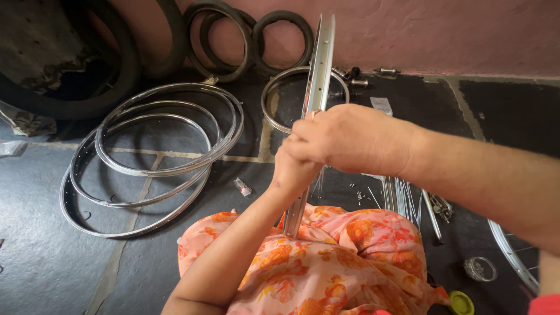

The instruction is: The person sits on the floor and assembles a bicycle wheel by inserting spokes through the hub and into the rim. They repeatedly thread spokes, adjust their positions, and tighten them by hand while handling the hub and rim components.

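I hold a shiny metal wheel rim (pixel 319 64) upright and edge-on in front of me. Its lower end rests on the orange flowered cloth (pixel 350 251) over my lap. My right hand (pixel 344 137) reaches in from the right and is closed around the rim at mid-height. Just below it, my left hand (pixel 291 172) comes up from the lower left and also grips the rim, partly hidden by the right hand.
Several bare rims (pixel 151 151) lie stacked on the dark stone floor at left, and a smaller rim (pixel 280 93) lies behind. Tyres (pixel 221 41) lean on the pink wall. Loose spokes (pixel 402 195), hub parts (pixel 356 76), a yellow cap (pixel 461 302) and another rim (pixel 513 256) lie at right.
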